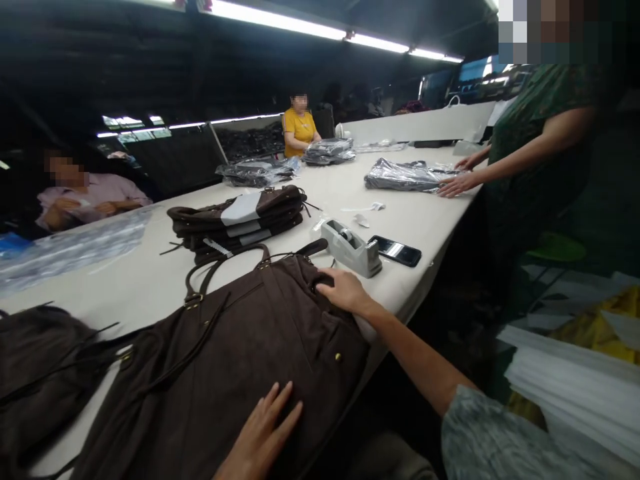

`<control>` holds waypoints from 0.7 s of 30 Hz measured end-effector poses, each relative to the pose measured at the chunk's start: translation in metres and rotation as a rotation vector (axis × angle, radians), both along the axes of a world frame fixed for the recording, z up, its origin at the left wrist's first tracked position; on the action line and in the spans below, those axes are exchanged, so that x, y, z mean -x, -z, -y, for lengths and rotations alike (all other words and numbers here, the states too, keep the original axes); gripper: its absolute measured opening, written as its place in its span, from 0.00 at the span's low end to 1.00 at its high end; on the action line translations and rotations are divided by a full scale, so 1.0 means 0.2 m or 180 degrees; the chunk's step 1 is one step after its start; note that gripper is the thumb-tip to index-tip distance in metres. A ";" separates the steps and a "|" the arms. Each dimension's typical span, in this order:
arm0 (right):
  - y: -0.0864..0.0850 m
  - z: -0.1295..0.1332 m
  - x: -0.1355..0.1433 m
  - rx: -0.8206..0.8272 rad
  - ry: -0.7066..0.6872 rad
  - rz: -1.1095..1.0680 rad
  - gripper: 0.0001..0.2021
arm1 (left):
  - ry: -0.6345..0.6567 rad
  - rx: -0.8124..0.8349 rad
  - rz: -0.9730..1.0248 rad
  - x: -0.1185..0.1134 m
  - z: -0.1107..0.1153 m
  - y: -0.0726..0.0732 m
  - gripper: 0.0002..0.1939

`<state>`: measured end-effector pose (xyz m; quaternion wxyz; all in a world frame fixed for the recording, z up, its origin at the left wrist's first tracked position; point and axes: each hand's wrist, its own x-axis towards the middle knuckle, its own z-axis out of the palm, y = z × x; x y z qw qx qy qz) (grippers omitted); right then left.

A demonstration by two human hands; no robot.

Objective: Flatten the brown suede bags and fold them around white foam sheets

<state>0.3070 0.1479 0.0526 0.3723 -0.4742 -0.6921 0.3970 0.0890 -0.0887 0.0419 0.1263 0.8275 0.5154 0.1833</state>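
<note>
A large dark brown handbag lies flat across the near side of the table, its handles pointing away from me. My left hand rests flat on the bag's front panel with the fingers spread. At the bag's upper right corner, my right hand grips the edge of the bag's opening, thumb and fingers closed around the material. A small gold stud shows on the side just below that hand. Just beyond it stands a grey tape dispenser.
A black phone lies beside the dispenser. Stacked brown bags with white paper bands sit farther back. Another dark bag is at left. Co-workers handle plastic-wrapped bags across the table. White sheets are piled at right.
</note>
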 end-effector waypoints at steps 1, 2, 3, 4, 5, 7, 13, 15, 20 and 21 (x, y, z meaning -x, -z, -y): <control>0.04 0.03 0.00 -0.0016 0.0117 0.0149 0.24 | -0.0069 0.0424 0.0233 0.02 -0.06 -0.08 0.25; 0.08 0.07 0.00 -0.0034 0.0198 0.0148 0.25 | -0.0309 0.0779 0.0493 0.04 -0.13 -0.15 0.20; 0.12 0.11 0.00 -0.0063 0.0232 0.0043 0.26 | -0.0665 0.0994 0.0749 0.04 -0.22 -0.22 0.19; 0.16 0.15 0.00 -0.0101 0.0232 -0.0123 0.26 | -0.1038 0.1038 0.0972 0.03 -0.31 -0.29 0.22; 0.18 0.19 -0.01 -0.0132 0.0203 -0.0324 0.24 | -0.1329 0.0971 0.1111 0.01 -0.41 -0.33 0.25; 0.19 0.24 -0.02 -0.0157 0.0045 -0.0782 0.19 | -0.1652 0.0767 0.1039 -0.04 -0.63 -0.37 0.29; 0.17 0.23 -0.09 0.0834 -0.0813 -0.2404 0.21 | -0.1952 0.0766 -0.0048 -0.18 -1.13 -0.23 0.28; 0.18 0.21 -0.11 0.1435 -0.1005 -0.2989 0.22 | -0.2006 0.0794 -0.0211 -0.20 -1.20 -0.19 0.24; 0.20 0.16 -0.11 0.2221 -0.0785 -0.3513 0.24 | -0.1979 0.0755 0.0058 -0.18 -1.23 -0.18 0.17; 0.20 0.15 -0.10 0.2200 -0.0652 -0.3451 0.25 | -0.1993 0.0708 0.0225 -0.16 -1.21 -0.21 0.17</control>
